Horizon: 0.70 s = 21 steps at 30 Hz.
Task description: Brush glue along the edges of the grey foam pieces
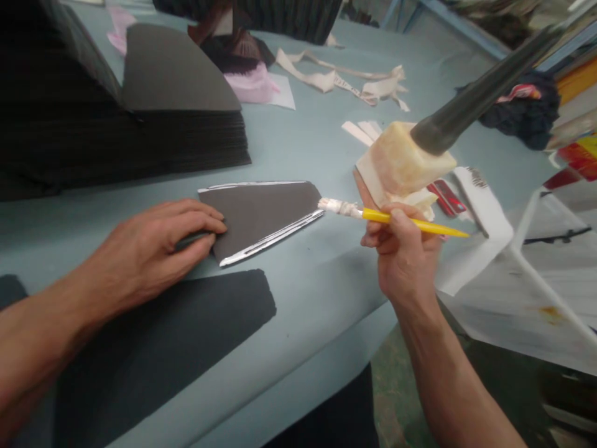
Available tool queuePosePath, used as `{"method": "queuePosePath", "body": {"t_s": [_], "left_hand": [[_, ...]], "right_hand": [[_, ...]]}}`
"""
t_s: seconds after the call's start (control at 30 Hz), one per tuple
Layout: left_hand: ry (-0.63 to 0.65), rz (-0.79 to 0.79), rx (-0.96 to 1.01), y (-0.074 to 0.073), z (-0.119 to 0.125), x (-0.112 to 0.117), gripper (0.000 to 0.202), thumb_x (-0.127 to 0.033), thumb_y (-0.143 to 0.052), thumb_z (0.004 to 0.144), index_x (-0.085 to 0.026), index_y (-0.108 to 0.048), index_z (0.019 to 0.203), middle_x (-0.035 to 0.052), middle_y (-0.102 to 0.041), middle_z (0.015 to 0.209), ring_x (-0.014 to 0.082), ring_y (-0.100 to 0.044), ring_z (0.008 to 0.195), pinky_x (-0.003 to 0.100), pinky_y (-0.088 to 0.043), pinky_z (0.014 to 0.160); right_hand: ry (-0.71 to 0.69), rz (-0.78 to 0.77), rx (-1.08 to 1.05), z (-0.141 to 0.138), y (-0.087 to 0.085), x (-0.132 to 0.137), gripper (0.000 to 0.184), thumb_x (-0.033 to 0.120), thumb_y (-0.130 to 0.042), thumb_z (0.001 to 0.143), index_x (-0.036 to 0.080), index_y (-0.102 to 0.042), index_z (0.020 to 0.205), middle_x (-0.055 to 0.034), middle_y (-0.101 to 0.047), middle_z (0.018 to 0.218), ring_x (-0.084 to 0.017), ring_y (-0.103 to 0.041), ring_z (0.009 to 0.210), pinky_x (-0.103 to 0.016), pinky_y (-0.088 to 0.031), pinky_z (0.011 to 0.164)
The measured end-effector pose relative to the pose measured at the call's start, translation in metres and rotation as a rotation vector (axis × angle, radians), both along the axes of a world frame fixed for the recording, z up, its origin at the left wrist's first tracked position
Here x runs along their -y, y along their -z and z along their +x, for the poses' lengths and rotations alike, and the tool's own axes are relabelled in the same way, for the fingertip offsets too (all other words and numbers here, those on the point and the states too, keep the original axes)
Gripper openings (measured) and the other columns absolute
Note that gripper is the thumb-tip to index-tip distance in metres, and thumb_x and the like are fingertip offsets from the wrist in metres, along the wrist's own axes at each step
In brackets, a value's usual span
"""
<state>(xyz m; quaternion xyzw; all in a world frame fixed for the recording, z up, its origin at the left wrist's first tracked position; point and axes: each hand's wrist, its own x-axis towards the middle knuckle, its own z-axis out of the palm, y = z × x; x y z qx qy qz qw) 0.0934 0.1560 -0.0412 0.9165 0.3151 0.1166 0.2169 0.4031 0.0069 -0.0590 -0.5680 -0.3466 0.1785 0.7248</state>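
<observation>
A tall stack of black fan-shaped sheets (140,143) stands to the far left of, and behind, the dark grey wedge-shaped sheet with white glue lines along its edges (265,214), which lies flat on the pale blue-grey counter (298,143). A large, loose dark grey cut panel (177,336) lies in front of the wedge, nearer the person, reaching to the counter's front edge.

The left hand (158,246) rests palm-down at the wedge's narrow left end, fingers loosely bent, with the fingertips on the sheet. A thin dark edge shows between thumb and forefinger, and I cannot tell whether it is pinched or only pressed down.

Behind the wedge, towards the far side of the counter, lie a pale pink scrap (252,84) and a tangle of cream fabric strips (345,81).

Just right of the wedge's broad end, the glue-whitened bristles of a yellow-handled brush (396,219) sit at its lower right corner, touching or nearly touching the glued edge. The right hand (401,249) is closed around the yellow handle, which it holds with the fingers wrapped over it and the handle's point aimed away to the right.

Right of the wedge and behind the brush stands a cream, glue-caked block (401,165) with a dark rod (485,93) rising from it at a slant. Further right lies a white sheet of paper (480,218), and a dark cloth bundle (527,115) sits well beyond.
</observation>
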Motion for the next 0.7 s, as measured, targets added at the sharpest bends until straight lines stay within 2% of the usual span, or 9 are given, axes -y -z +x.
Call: {"method": "queuePosePath", "body": {"t_s": [0.1, 0.27, 0.37, 0.5, 0.7], "left_hand": [[0.024, -0.02, 0.03, -0.003, 0.005, -0.001, 0.041, -0.049, -0.046, 0.1, -0.021, -0.072, 0.116, 0.0104, -0.075, 0.126, 0.0274, -0.069, 0.117, 0.042, -0.053, 0.106], [0.041, -0.05, 0.027, 0.002, 0.008, -0.008, 0.044, -0.054, -0.054, 0.097, -0.021, -0.071, 0.121, 0.0084, -0.071, 0.123, 0.0244, -0.067, 0.104, 0.038, -0.053, 0.095], [0.073, -0.055, -0.022, -0.002, 0.01, -0.011, 0.048, -0.054, -0.052, 0.096, -0.02, -0.071, 0.123, 0.0091, -0.069, 0.121, 0.0247, -0.067, 0.103, 0.038, -0.053, 0.096], [0.095, -0.005, -0.144, -0.012, 0.014, -0.013, 0.051, -0.054, -0.047, 0.095, -0.021, -0.071, 0.126, 0.0098, -0.069, 0.126, 0.0286, -0.067, 0.115, 0.042, -0.052, 0.104], [0.108, 0.015, -0.239, -0.025, 0.02, -0.014, 0.054, -0.058, -0.043, 0.096, -0.022, -0.075, 0.121, 0.0118, -0.07, 0.128, 0.0309, -0.069, 0.117, 0.047, -0.052, 0.108]], "right_hand": [[-0.024, 0.019, -0.035, -0.011, -0.004, 0.004, 0.021, 0.042, -0.082, 0.086, 0.022, -0.074, 0.086, 0.0053, -0.071, 0.062, -0.01, -0.061, 0.048, -0.021, -0.051, 0.047], [-0.064, 0.066, -0.021, -0.026, -0.011, 0.012, 0.019, 0.04, -0.08, 0.091, 0.022, -0.073, 0.089, 0.0043, -0.073, 0.066, -0.009, -0.061, 0.047, -0.021, -0.05, 0.047], [-0.073, 0.092, -0.018, -0.03, -0.013, 0.015, 0.017, 0.038, -0.078, 0.093, 0.022, -0.072, 0.091, 0.0044, -0.073, 0.066, -0.01, -0.061, 0.048, -0.021, -0.05, 0.047], [-0.056, 0.106, -0.003, -0.033, -0.014, 0.019, 0.017, 0.039, -0.076, 0.095, 0.023, -0.069, 0.092, 0.005, -0.072, 0.066, -0.01, -0.062, 0.05, -0.021, -0.05, 0.047], [-0.052, 0.095, 0.016, -0.036, -0.017, 0.026, 0.014, 0.037, -0.073, 0.096, 0.025, -0.068, 0.093, 0.0052, -0.072, 0.067, -0.01, -0.062, 0.052, -0.022, -0.051, 0.049]]}}
